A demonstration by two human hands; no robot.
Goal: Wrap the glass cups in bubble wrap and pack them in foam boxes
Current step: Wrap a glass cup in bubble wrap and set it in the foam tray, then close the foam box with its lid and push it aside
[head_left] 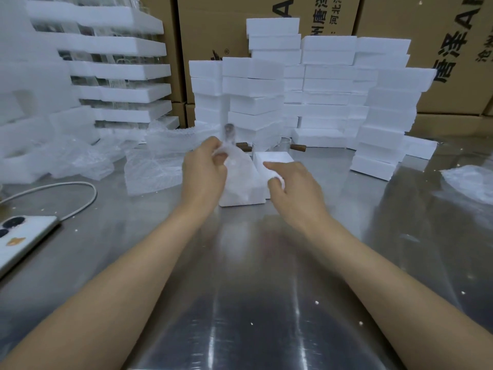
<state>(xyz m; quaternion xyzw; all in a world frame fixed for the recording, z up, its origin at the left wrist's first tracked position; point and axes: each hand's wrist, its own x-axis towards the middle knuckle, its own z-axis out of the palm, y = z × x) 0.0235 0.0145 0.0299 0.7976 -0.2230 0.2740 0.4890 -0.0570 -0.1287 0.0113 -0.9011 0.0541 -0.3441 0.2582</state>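
Left hand: The left hand (204, 173) was curled, pinching the gathered top of the wrapped cup (238, 169).
Right hand: The right hand (294, 184) was curled too, thumb and forefinger apparently nipping a white fold at the bundle's lower right edge (wrap, not foam, as best judged).
Task item: The wrapped cup stood tilted in or on the open foam box (241, 200) at mid worktop (253, 263), with a second foam piece (272, 158) touching it behind.
Stage: Judged to be seating the bundle in its box, with the lid not yet on.
Risk one: The wrap was held shut only by the pinch. If released before the bundle sat down, it could spring open and leave glass bare against the foam.
Risk two: Forcing a tilted bundle down could crack the foam wall or strain the glass.
Risk three: Unwrapped cups (298, 148) stood just behind the box, so a careless reach could knock them.
Obscured: The cup itself was blurred and hidden by the wrap. Whether it sat inside the box recess could not be told.
Unclear: A dark smudge above the left hand could not be identified.
Cut off: The phone (21, 241) at the left edge was only partly in view.
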